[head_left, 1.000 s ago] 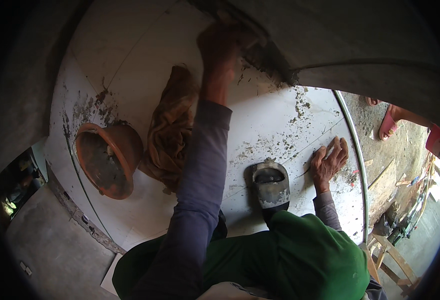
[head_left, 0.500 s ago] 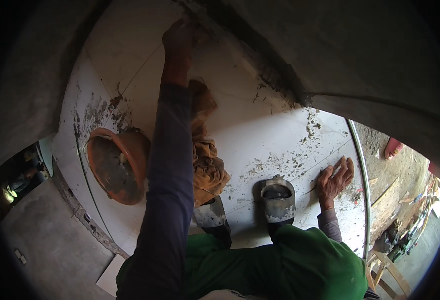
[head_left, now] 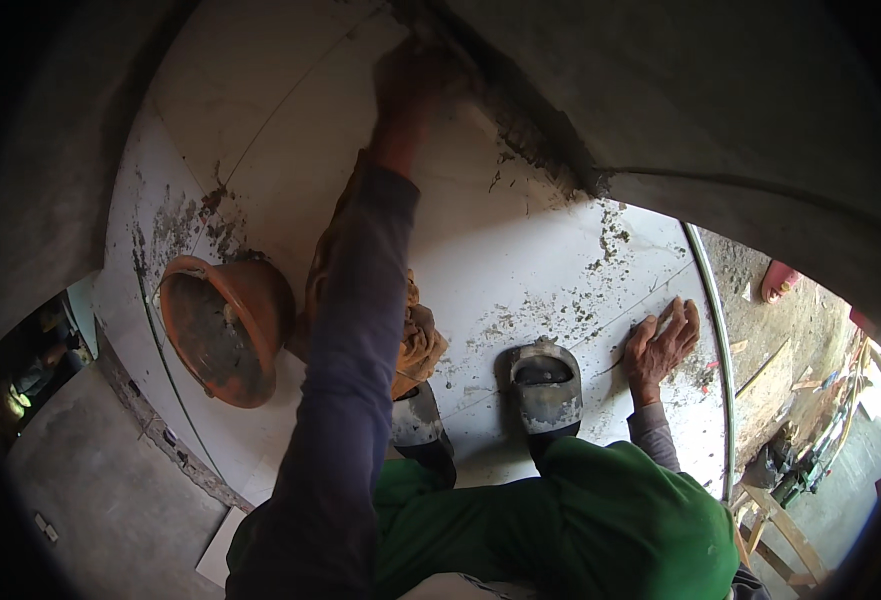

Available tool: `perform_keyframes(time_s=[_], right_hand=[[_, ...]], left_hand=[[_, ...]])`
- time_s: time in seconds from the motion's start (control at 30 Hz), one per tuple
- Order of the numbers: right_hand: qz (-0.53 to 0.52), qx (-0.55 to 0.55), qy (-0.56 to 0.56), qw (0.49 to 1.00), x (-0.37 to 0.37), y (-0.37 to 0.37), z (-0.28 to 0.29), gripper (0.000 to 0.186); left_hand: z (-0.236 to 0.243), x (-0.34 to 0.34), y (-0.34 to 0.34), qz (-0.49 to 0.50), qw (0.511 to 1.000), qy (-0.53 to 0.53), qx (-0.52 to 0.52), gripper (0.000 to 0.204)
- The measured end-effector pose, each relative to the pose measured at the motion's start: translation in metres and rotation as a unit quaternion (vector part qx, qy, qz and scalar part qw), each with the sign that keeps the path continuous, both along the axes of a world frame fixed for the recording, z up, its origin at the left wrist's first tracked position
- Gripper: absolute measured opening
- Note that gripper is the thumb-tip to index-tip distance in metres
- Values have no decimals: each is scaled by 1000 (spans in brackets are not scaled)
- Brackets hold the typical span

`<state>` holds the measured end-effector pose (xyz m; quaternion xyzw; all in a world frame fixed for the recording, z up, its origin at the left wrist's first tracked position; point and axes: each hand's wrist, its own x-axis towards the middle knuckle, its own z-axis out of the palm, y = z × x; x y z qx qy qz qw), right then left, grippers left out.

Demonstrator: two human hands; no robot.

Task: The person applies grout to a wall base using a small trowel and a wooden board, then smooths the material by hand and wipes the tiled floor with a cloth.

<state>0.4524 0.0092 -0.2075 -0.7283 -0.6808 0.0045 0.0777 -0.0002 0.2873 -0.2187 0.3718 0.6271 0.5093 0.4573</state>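
Note:
My left hand (head_left: 415, 85) reaches far forward to the mortar-smeared foot of the grey wall. It is dark and smeared by motion, so its fingers and anything in them cannot be made out. Below it, the sleeved left forearm passes over a crumpled brown cloth (head_left: 422, 345), hiding part of it. My right hand (head_left: 663, 345) rests on the white tile floor (head_left: 480, 250), fingers spread, holding nothing. An orange bucket (head_left: 282, 305) with grey residue inside leans to the left of my left forearm.
Grey crumbs (head_left: 570, 312) and smears lie scattered over the tiles. A metal edge strip (head_left: 715, 330) borders them on the right, with rough ground, a pink shoe (head_left: 778, 281) and wooden pieces (head_left: 782, 525) beyond. My sandalled feet (head_left: 545, 385) stand close in front.
My left hand and forearm have swung to the right along the wall's foot. The forearm now covers the middle of the cloth, which shows on both sides. My right hand keeps its place.

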Motion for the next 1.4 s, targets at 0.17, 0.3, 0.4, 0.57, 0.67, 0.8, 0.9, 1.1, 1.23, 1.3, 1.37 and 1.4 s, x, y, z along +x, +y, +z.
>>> perform_keyframes(time_s=[0.17,0.3,0.4,0.57,0.67,0.8,0.9,1.1,1.23,1.3,1.37,1.4], right_hand=[[-5,6,29,1000,-11,0,-3,57],[8,17,26,999,-10,-1,-2,57],[16,36,27,999,-4,-2,-6,55],[165,27,224,960,-92,3,27,42],[333,-127,420,835,-184,20,69,38],[365,-423,548,622,-335,3,109,50],[419,-487,553,530,-418,2,109,50],[231,-601,608,464,-489,0,110,50],[199,-534,646,508,-528,-35,90,44],[198,-504,659,522,-575,-37,87,43],[167,-512,682,494,-622,-19,89,46],[166,-549,694,436,-642,9,80,53]], left_hand=[[10,77,-72,23,1000,0,20,26],[44,131,-142,-11,995,40,-93,32],[79,134,-176,-25,994,2,-102,38],[159,26,-162,47,996,73,34,46],[240,-47,-152,53,964,262,16,34],[312,-155,-189,115,966,227,51,34],[359,-165,-220,151,971,167,83,34],[385,-212,-324,251,938,228,69,30],[385,-190,-459,216,842,484,-98,43],[382,-177,-501,259,836,453,-169,45],[375,-172,-518,373,880,271,-117,46],[362,-174,-519,429,892,135,-42,47]])
